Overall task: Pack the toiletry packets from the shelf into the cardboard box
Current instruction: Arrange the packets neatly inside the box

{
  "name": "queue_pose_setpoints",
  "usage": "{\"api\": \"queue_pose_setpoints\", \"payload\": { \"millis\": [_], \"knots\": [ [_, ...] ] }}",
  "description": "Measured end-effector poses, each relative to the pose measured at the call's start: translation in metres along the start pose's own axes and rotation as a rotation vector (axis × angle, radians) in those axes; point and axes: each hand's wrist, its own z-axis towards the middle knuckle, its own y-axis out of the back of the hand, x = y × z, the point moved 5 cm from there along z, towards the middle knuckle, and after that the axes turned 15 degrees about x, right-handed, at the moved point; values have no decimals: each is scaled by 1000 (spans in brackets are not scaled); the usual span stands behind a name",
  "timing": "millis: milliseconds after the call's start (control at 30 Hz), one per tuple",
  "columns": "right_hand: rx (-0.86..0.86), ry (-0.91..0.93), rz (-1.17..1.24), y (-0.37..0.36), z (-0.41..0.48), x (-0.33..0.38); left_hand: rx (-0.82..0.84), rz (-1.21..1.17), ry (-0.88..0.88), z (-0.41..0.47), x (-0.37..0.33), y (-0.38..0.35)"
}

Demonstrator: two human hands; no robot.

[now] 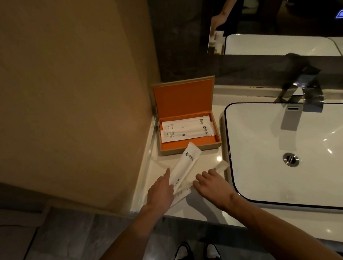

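An open cardboard box [190,148] with an orange lining stands in the counter's back left corner, its lid leaning on the wall. Two white toiletry packets [185,129] lie inside it. In front of the box, my left hand [162,191] grips a long white packet [186,164] whose far end points toward the box. More white packets [220,167] lie on the counter under and beside my right hand [211,184], which rests on them with fingers spread.
A white rectangular sink [295,152] with a chrome faucet [302,97] fills the counter to the right. A beige wall [67,98] bounds the left side. A mirror [281,12] hangs behind. My shoes [197,254] show on the grey floor below.
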Motion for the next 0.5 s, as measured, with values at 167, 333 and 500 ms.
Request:
{"api": "queue_pose_setpoints", "payload": {
  "millis": [167, 333, 500],
  "knots": [
    [-32, -134, 12, 14, -6, -25, -99, -89, -39, -2, -4, 25],
    [-117, -264, 40, 31, -12, -42, -208, -117, -48, -1, -6, 46],
    [-133, -339, 53, 40, -6, -51, -240, -131, -9, 7, -6, 59]
  ]
}}
